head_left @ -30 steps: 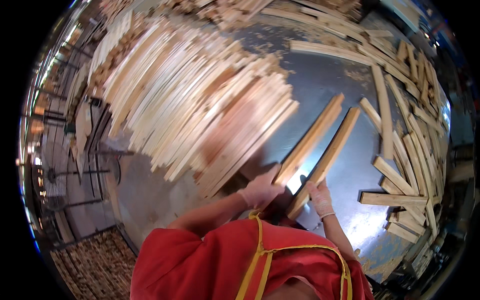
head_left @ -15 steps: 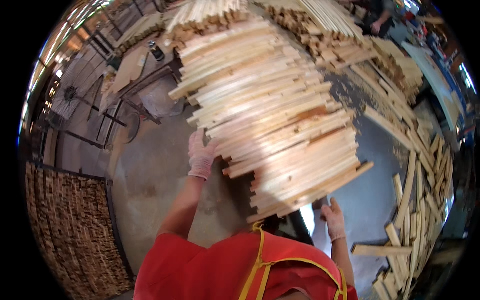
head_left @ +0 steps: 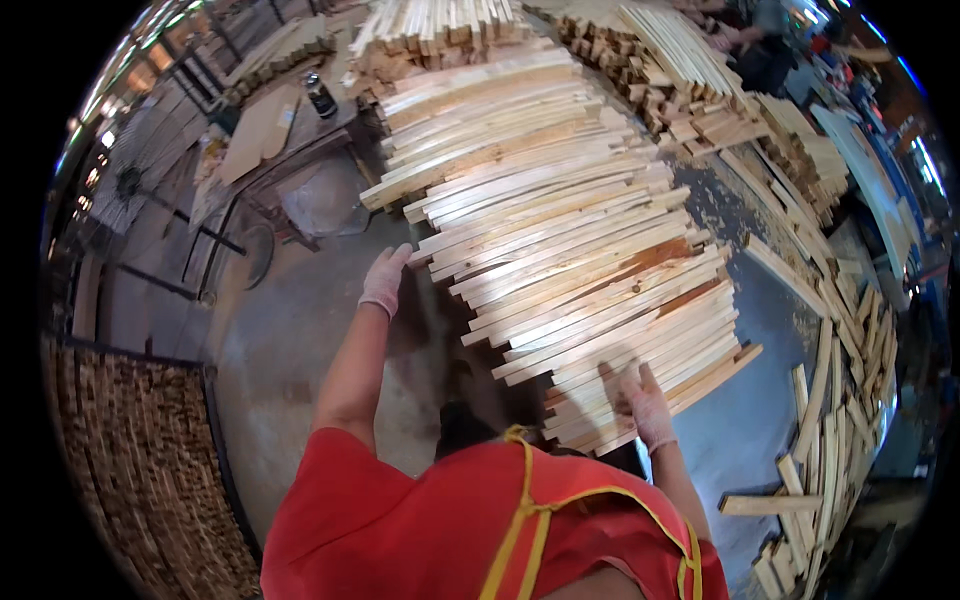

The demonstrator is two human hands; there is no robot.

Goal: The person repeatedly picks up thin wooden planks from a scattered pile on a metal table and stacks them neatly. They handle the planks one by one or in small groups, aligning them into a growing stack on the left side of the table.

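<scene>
A long row of pale wooden strips (head_left: 560,250) lies side by side in front of me, their ends uneven. My left hand (head_left: 384,280), in a thin whitish glove, is at the strips' left ends with its fingers stretched out and nothing held. Whether its fingertips touch the wood I cannot tell. Over the nearest strips on the right is my gloved right hand (head_left: 645,403), thumb and fingers apart, grasping nothing. Some strips carry brown patches and dark knots.
Loose wood pieces (head_left: 830,470) lie heaped at the right. Stacked strips (head_left: 680,50) stand at the far side. A dark-framed stack of wood (head_left: 140,460) is at the lower left. At the upper left, a table (head_left: 340,118) holds a dark can (head_left: 319,96). Another person (head_left: 765,45) is at the upper right.
My right hand has come up from beside the near edge to over the nearest strips. My left hand has drawn slightly away from the strips' ends. The view has shifted a little.
</scene>
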